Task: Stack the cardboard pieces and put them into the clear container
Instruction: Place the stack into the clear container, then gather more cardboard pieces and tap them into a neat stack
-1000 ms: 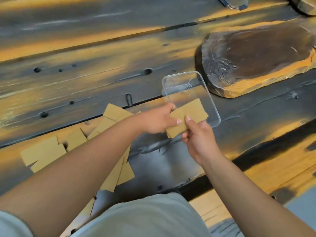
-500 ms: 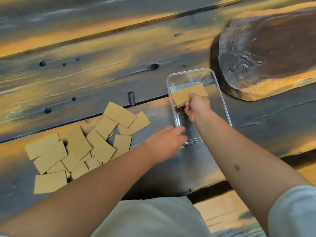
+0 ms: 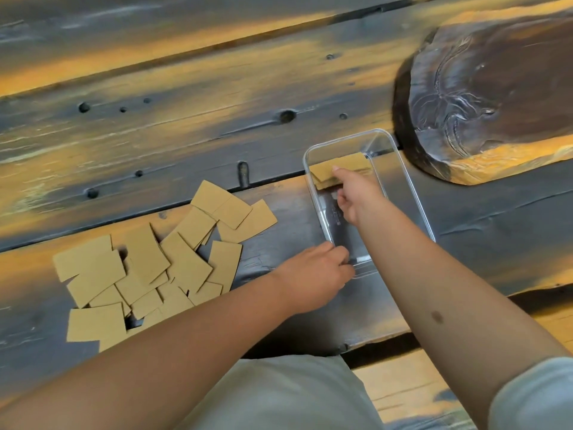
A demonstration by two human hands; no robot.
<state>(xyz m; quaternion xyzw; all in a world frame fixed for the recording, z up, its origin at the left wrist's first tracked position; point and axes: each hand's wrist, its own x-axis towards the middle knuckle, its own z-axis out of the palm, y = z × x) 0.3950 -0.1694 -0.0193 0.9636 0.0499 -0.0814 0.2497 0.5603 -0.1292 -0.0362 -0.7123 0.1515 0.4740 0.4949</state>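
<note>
A clear rectangular container (image 3: 414, 193) lies on the dark wooden table, to the right of centre. My right hand (image 3: 356, 193) reaches into it and pinches a small stack of tan cardboard pieces (image 3: 350, 161) at the container's far end, thumb on top. The near edge of the stack is hidden under that hand. At the container's near left corner my left hand (image 3: 313, 274) has its fingers curled on the rim. Several loose cardboard pieces (image 3: 145, 259) lie overlapping in a heap on the table to the left.
A thick, dark carved wooden slab (image 3: 496, 88) lies just beyond the container at the right. The table's front edge (image 3: 372, 342) runs close below the container, with my grey-clad lap (image 3: 279, 395) beneath it. Holes and a slot mark the planks.
My right hand carried the stack from above the table down into the container's far end. My left hand let go of the stack and moved to the container's near left corner.
</note>
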